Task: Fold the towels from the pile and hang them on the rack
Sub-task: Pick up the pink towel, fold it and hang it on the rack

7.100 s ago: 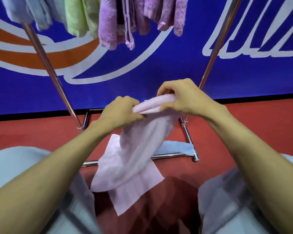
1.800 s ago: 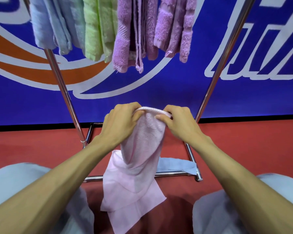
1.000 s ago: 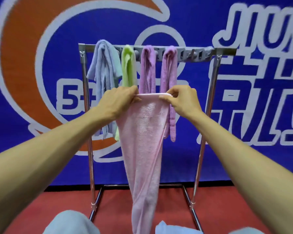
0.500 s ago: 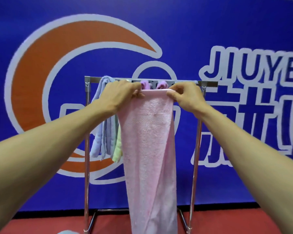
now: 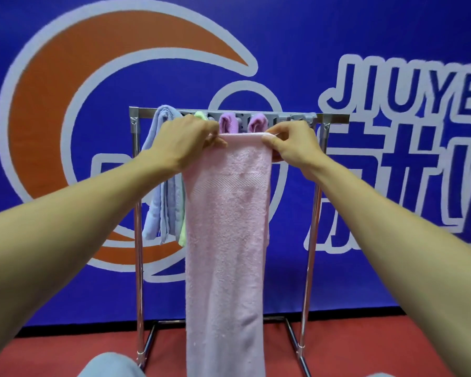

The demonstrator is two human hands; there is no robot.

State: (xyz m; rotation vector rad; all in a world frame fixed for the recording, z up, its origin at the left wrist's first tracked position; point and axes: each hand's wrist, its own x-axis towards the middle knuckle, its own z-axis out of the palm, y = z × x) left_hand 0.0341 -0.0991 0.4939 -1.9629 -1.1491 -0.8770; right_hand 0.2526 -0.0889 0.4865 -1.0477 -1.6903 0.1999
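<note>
Blue wall (image 5: 365, 36) says "JIUYE". Left hand (image 5: 185, 140) & right hand (image 5: 291, 144) pinch pink towel (image 5: 226, 227) by top edge, in front of rack (image 5: 335, 118). Towel hangs long-ways, straight down.

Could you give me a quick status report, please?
Left hand and right hand each pinch a top corner of the pink towel. Towel held before the rack, not yet hung. Hung towels crowd its left.

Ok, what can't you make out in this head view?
Head view only:
Lower end of the pink towel: cut off by the bottom edge.
Green towel: mostly behind the left hand and pink towel.
Two purple towels: only tops show above the pink towel.
Towel pile: out of frame.
</note>
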